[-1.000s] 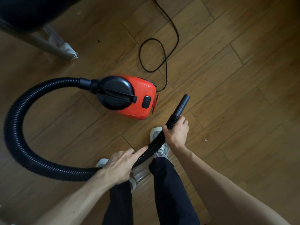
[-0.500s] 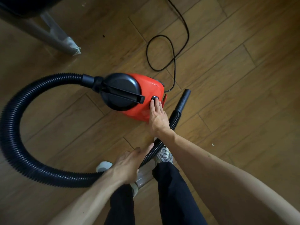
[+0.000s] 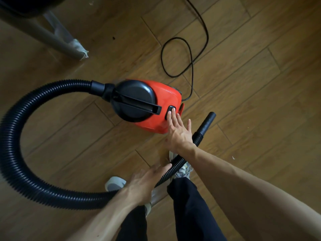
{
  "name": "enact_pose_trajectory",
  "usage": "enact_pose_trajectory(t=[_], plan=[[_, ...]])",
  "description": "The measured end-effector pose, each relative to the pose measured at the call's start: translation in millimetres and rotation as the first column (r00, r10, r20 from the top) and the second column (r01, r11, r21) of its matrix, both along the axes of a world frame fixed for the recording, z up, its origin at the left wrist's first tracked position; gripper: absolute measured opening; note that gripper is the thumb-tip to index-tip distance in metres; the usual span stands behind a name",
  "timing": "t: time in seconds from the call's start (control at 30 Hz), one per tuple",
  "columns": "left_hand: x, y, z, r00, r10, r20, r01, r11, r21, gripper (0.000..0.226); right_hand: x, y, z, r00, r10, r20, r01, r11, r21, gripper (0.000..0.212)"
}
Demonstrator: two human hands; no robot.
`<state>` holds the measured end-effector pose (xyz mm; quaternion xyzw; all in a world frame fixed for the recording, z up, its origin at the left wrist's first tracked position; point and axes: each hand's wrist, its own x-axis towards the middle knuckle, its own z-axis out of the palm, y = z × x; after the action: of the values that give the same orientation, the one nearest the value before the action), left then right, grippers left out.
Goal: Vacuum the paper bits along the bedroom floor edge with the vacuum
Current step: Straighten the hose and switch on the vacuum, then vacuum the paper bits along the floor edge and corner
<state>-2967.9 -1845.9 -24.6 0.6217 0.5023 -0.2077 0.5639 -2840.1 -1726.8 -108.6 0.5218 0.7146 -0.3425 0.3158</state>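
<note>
A red canister vacuum (image 3: pixel 166 100) with a black round lid sits on the wooden floor in the middle of view. Its black ribbed hose (image 3: pixel 19 157) loops left and round to the front, ending in a black nozzle (image 3: pixel 207 121) that points up and right. My right hand (image 3: pixel 177 131) is spread flat, one fingertip on the black switch (image 3: pixel 171 111) of the vacuum. My left hand (image 3: pixel 145 180) rests on the hose near my shoes, fingers extended; whether it grips the hose I cannot tell. A small white paper bit (image 3: pixel 233 157) lies on the floor at right.
The black power cord (image 3: pixel 191 54) coils on the floor behind the vacuum and runs off the top edge. A grey furniture leg (image 3: pixel 57 42) with a wrapped foot slants in at top left. My legs and shoes (image 3: pixel 182 169) are at the bottom centre.
My right hand let go of the hose near the nozzle and reached to the vacuum's switch, where its fingers have now spread. My left hand stays on the hose.
</note>
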Motion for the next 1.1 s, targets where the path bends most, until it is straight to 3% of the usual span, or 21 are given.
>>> enact_pose_trajectory(t=[0.13, 0.23, 0.3, 0.37, 0.5, 0.6, 0.67, 0.77, 0.93, 1.1], plan=[[-1.7, -3.3, -0.2, 0.999, 0.038, 0.021, -0.038, 0.999, -0.018, 0.102, 7.8, 12.5, 8.4, 0.992, -0.080, -0.098, 0.077, 0.996, -0.037, 0.087], [-4.5, -4.1, 19.3, 0.992, 0.116, 0.043, -0.117, 0.993, 0.020, 0.101, 37.6, 6.7, 37.2, 0.906, -0.397, -0.149, 0.410, 0.910, 0.069, 0.082], [-8.2, -1.3, 33.8, 0.984, 0.164, 0.063, -0.165, 0.986, 0.004, 0.105, 58.4, -9.5, 62.6, 0.705, -0.693, -0.150, 0.708, 0.700, 0.092, 0.075], [-13.0, 3.7, 47.6, 0.975, 0.210, 0.080, -0.210, 0.978, -0.002, 0.106, 70.6, -28.5, 87.8, 0.489, -0.850, -0.195, 0.856, 0.511, -0.082, 0.072], [-22.9, 17.7, 75.0, 0.913, 0.355, 0.200, -0.360, 0.933, -0.016, 0.106, 66.8, -42.0, 133.1, 0.198, -0.918, -0.342, 0.791, 0.356, -0.498, 0.071], [-32.6, 21.3, 93.6, 0.847, 0.436, 0.303, -0.446, 0.894, -0.041, 0.105, 53.9, -30.0, 152.3, 0.035, -0.897, -0.442, 0.739, 0.321, -0.593, 0.075], [-40.8, 18.5, 107.9, 0.820, 0.467, 0.332, -0.478, 0.877, -0.053, 0.105, 45.1, -18.4, 163.7, 0.042, -0.876, -0.480, 0.710, 0.365, -0.603, 0.080], [-54.1, 9.0, 129.0, 0.788, 0.506, 0.351, -0.516, 0.854, -0.072, 0.104, 34.6, -6.6, 179.3, 0.140, -0.858, -0.495, 0.626, 0.464, -0.627, 0.084], [-68.2, -21.9, 153.8, 0.789, 0.512, 0.341, -0.520, 0.851, -0.075, 0.106, 15.2, -5.6, 202.3, 0.319, -0.829, -0.459, 0.463, 0.559, -0.687, 0.091], [-88.8, -61.2, 173.3, 0.740, 0.587, 0.328, -0.619, 0.786, -0.010, 0.102, -46.4, 1.1, 225.0, 0.541, -0.660, -0.521, 0.235, 0.714, -0.660, 0.094]])
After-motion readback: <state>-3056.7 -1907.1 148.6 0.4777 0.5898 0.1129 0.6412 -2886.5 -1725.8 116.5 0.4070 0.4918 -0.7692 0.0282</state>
